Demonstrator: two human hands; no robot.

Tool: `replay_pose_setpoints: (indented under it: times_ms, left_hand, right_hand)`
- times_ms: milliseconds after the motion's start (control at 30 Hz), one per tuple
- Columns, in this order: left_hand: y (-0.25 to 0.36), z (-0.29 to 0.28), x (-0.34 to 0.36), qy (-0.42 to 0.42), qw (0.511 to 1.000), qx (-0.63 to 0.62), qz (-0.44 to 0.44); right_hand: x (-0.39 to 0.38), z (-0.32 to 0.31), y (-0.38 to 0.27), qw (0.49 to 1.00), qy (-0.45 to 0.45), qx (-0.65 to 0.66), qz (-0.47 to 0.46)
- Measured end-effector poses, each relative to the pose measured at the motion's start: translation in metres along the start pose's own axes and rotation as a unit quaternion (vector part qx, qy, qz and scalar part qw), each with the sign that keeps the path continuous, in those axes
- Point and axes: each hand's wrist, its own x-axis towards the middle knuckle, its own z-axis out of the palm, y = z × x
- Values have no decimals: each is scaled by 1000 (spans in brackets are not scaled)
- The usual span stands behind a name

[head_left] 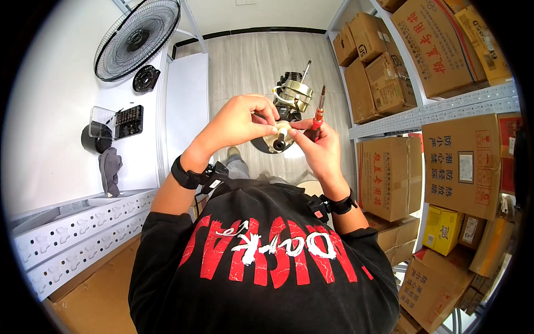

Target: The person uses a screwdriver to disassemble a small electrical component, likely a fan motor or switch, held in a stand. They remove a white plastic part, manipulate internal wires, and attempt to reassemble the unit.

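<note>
In front of me stands a fan motor, a brassy metal drum with a thin shaft pointing up and a white cable at its side. Nearer to me is a cream plastic part with a black tube-like end. My left hand is closed, its thumb and forefinger pinched at the left side of the cream part; anything tiny between them is hidden. My right hand keeps a red-handled screwdriver in its grip, tip up, while thumb and forefinger touch the cream part's right side.
On the white table at left are a wire fan guard, a round black part, an opened bit case and a grey cloth. Shelves with cardboard boxes line the right. A dark round base sits below my hands.
</note>
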Motion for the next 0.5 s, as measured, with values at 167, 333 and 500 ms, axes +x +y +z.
replay_pose_setpoints:
  times_ms: [167,333,500]
  left_hand:
    - [-7,-5,0,-36,998,-17,-54]
    - [-18,0,-2,-43,991,-86,-94]
    - [-37,5,-3,-62,978,-170,-108]
  right_hand:
    - [-3,1,-2,1000,-18,-6,-9]
    - [-4,2,5,998,-37,-14,-40]
    - [-5,-4,17,999,-31,-25,14]
